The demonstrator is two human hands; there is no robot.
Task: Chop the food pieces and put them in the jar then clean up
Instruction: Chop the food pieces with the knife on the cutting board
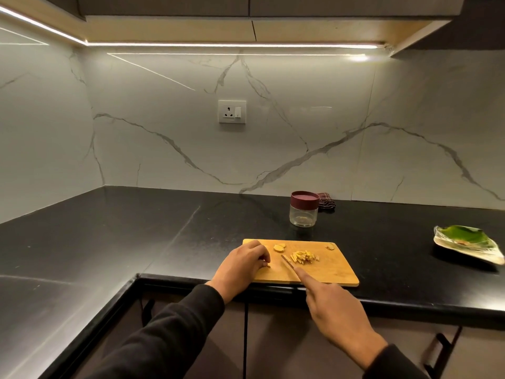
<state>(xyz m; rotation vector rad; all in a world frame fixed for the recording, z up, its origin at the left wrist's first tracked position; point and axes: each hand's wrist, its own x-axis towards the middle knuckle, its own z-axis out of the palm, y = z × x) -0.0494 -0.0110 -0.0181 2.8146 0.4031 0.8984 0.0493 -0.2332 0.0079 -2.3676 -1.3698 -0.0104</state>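
Observation:
A wooden cutting board [333,269] lies at the counter's front edge. On it sits a small pile of chopped yellow strips [304,256], two uncut slices [279,247] and one piece near the far right corner [330,246]. My right hand [332,310] grips a knife [287,262], index finger stretched along its spine, blade tip just left of the pile. My left hand [241,266] rests on the board's left end with fingers curled, a small food bit at its fingertips. A clear jar [304,210] with a maroon lid on stands behind the board.
A dark checked cloth [326,201] lies behind the jar against the marble wall. A plate wrapped in film with something green [468,242] sits at the right. The black counter [136,228] wraps around to the left. Cabinet doors with a handle [440,351] are below.

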